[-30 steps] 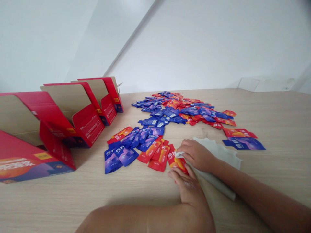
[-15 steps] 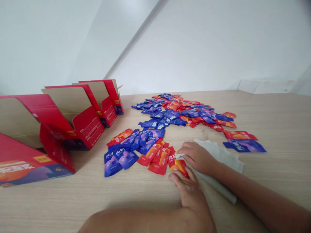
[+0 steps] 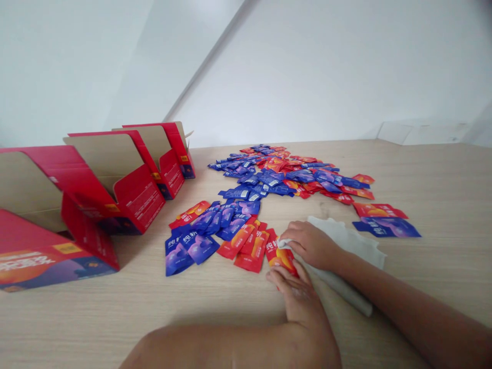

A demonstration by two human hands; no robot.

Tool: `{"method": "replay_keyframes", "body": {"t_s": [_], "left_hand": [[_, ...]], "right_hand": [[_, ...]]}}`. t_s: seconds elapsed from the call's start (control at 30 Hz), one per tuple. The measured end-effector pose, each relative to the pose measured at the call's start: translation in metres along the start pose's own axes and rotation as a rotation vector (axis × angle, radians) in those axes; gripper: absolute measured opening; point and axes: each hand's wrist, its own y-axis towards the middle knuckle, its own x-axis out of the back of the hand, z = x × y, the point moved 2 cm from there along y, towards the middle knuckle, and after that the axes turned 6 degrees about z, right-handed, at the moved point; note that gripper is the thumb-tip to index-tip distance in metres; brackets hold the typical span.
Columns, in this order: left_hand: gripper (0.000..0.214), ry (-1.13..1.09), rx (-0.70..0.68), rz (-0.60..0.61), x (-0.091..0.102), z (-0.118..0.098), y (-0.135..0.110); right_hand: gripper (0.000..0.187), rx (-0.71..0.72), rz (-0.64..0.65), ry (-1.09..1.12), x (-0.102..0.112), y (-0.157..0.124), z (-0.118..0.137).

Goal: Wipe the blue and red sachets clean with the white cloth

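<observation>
- Remote end here, clock directions as seen on my head feed. My read is I'm mid-wipe: the red packet (image 3: 282, 260) lies face up on the tabletop (image 3: 115, 318), right between both hands, running roughly from eleven to five.
- Right hand (image 3: 313, 248) sits at about two o'clock of it. Those fingers are bunched together, pinching a corner of the pale cloth (image 3: 349, 241) against the packet's printed face. The rest of the cloth spreads out past that hand toward three.
- Left hand (image 3: 298, 297) covers the near end at five. Thumb and fingers are spread to either side of the packet and pin it down. Can't tell from this angle if they actually squeeze it or just press.
- Next move, I'd say: keep the left hand planted, and drag the cloth along the face with light, even pressure. The packet looks floppy, so a hard shove could crease it or skid it away.
- Neighbours: a fanned batch of red and blue packets (image 3: 230, 228) between nine and ten, pretty close by. Maybe that's the done group, just guessing. Big messy heap (image 3: 274, 179) up at twelve.
- Two loose packets (image 3: 388, 225) between two and three, plus a row of open red boxes (image 3: 140, 197) off toward ten.
</observation>
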Motion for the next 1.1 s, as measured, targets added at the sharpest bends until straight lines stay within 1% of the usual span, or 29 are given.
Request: {"method": "replay_keyframes", "body": {"t_s": [0.07, 0.13, 0.23, 0.3, 0.33, 0.43, 0.5, 0.57, 0.63, 0.67, 0.7, 0.77, 0.83, 0.9, 0.97, 1.03, 1.1], "left_hand": [[0.045, -0.029, -0.002, -0.008, 0.001, 0.0, 0.0], [0.044, -0.018, -0.004, -0.003, 0.001, 0.0, -0.001], [0.04, 0.047, -0.001, 0.027, -0.001, -0.002, 0.0], [0.042, 0.071, -0.006, 0.027, -0.002, -0.003, 0.0], [0.043, 0.07, -0.009, 0.02, -0.002, -0.003, 0.0], [0.047, 0.053, -0.01, 0.008, -0.002, -0.003, 0.001], [0.046, 0.052, -0.014, 0.015, 0.0, -0.002, 0.001], [0.046, 0.06, -0.021, 0.023, 0.001, -0.001, 0.0], [0.046, 0.072, -0.022, 0.026, 0.003, 0.0, 0.0], [0.045, 0.08, -0.016, 0.025, 0.004, 0.0, -0.001], [0.044, 0.087, -0.007, 0.023, 0.005, 0.001, -0.001], [0.042, 0.072, 0.007, 0.009, 0.005, 0.001, -0.001], [0.043, -0.003, 0.016, -0.015, 0.004, 0.002, -0.002], [0.044, -0.1, 0.014, -0.039, 0.003, 0.001, -0.002], [0.045, -0.138, 0.017, -0.045, 0.001, 0.001, -0.002], [0.044, -0.102, 0.019, -0.031, 0.001, 0.0, -0.002], [0.045, -0.046, 0.007, -0.003, 0.003, 0.001, -0.001]], "right_hand": [[0.024, 0.024, -0.055, 0.02, 0.004, -0.004, 0.008], [0.024, 0.063, -0.073, 0.046, 0.007, -0.007, 0.02], [0.023, 0.131, 0.029, 0.057, 0.004, -0.007, 0.032], [0.022, 0.119, 0.084, 0.057, -0.001, -0.004, 0.029], [0.022, 0.092, 0.087, 0.058, -0.002, -0.002, 0.024], [0.023, -0.001, 0.053, 0.055, -0.005, 0.001, 0.006], [0.023, -0.024, 0.019, 0.051, -0.003, 0.001, 0.0], [0.023, -0.014, -0.047, 0.067, 0.0, -0.003, 0.002], [0.024, 0.029, -0.109, 0.106, 0.004, -0.007, 0.01], [0.024, 0.062, -0.109, 0.121, 0.005, -0.008, 0.016], [0.023, 0.096, -0.082, 0.126, 0.005, -0.008, 0.02], [0.022, 0.139, 0.013, 0.107, 0.002, -0.007, 0.026], [0.022, 0.116, 0.07, 0.07, -0.001, -0.004, 0.024], [0.023, 0.056, 0.069, 0.047, -0.002, 0.0, 0.016], [0.024, -0.002, 0.045, 0.036, -0.002, 0.001, 0.007], [0.023, -0.039, -0.001, 0.037, 0.0, 0.0, 0.002], [0.023, -0.037, -0.068, 0.052, 0.002, -0.003, 0.003]]}}
